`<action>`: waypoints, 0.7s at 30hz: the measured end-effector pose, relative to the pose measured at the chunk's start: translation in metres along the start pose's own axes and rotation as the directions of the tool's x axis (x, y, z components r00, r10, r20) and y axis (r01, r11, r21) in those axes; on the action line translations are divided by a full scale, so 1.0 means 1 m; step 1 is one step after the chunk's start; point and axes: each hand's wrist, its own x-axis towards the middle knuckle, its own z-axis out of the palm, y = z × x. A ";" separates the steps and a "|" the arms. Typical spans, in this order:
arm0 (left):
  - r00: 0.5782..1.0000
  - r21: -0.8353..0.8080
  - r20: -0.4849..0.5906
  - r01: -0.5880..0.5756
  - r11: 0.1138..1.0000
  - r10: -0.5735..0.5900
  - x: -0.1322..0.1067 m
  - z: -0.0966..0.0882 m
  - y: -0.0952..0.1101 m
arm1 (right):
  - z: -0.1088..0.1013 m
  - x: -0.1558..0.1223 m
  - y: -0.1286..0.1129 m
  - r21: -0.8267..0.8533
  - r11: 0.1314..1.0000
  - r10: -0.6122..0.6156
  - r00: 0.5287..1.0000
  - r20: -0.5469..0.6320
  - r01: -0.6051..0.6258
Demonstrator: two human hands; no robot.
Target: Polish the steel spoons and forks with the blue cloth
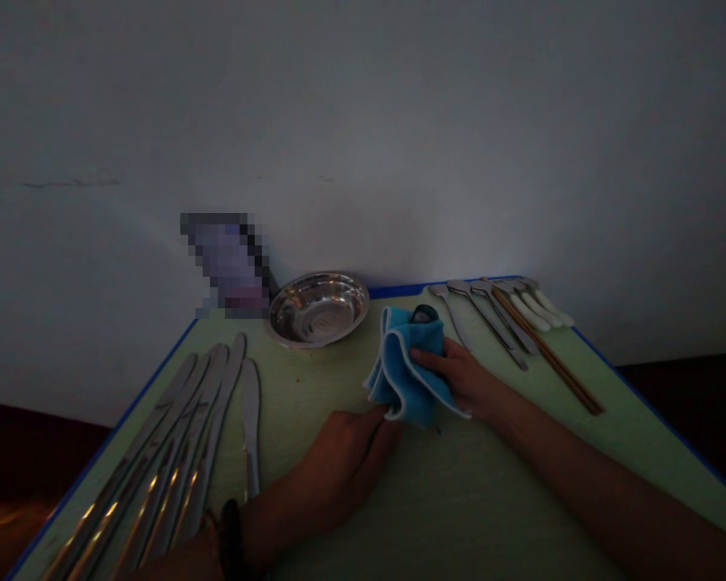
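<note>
My right hand is closed round a folded blue cloth with pale edging. From the cloth's top pokes a dark, shiny, rounded end that looks like the bowl of a spoon; the rest is wrapped and hidden. My left hand is closed at the cloth's lower edge, in line with the spoon, seemingly on its handle. Its fingertips are partly covered by the cloth. Both hands are above the middle of the pale green table.
Several table knives lie at the left, one slightly apart. A metal bowl stands near the wall beside a blurred upright screen. At the right lie metal cutlery, wooden chopsticks and white-handled utensils.
</note>
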 end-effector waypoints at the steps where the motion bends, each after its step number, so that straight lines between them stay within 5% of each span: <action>1: 1.000 -0.005 0.003 -0.001 1.000 0.001 0.000 -0.001 0.000 | 0.000 0.000 0.000 0.013 1.000 0.008 1.000 -0.014 -0.008; 7: 0.996 0.127 0.085 -0.005 0.992 -0.006 0.003 -0.003 0.000 | 0.006 0.003 0.005 0.074 0.995 -0.039 0.967 -0.251 0.060; 13: 0.995 0.266 0.100 -0.047 0.963 0.021 0.004 -0.001 -0.001 | 0.006 0.009 0.006 0.033 0.975 -0.192 0.910 -0.367 0.219; 21: 0.994 0.039 0.106 0.008 0.999 -0.012 0.006 -0.011 0.000 | -0.011 0.016 0.013 -0.294 0.890 -0.437 0.840 -0.322 0.350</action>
